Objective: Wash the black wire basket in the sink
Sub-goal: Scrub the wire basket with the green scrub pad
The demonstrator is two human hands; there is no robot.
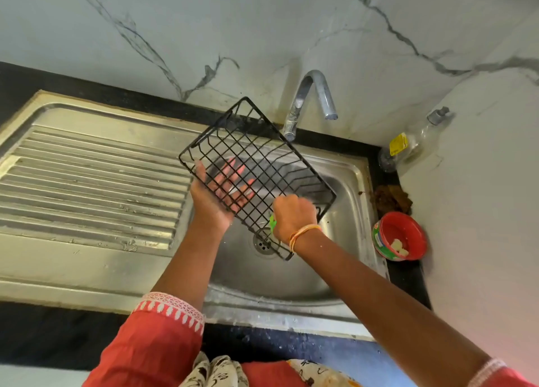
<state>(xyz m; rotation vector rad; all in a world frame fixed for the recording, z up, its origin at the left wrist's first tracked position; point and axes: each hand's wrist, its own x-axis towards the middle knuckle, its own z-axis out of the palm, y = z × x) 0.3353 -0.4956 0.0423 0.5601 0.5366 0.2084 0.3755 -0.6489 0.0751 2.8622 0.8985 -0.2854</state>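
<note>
Scrubbing step: my left hand [214, 195], fingers spread flat behind the mesh, props the black wire basket [256, 170] tilted over the sink [354, 182] at centre frame — my right hand [293, 217] is curled round a green scrubber [272, 224] against the basket's lower edge. The tap [309, 100] shows no stream; next, I judge, work the remaining wires, then rinse

No legible text; yellow label [398, 144] on clear bottle [414, 144] too blurred.
</note>
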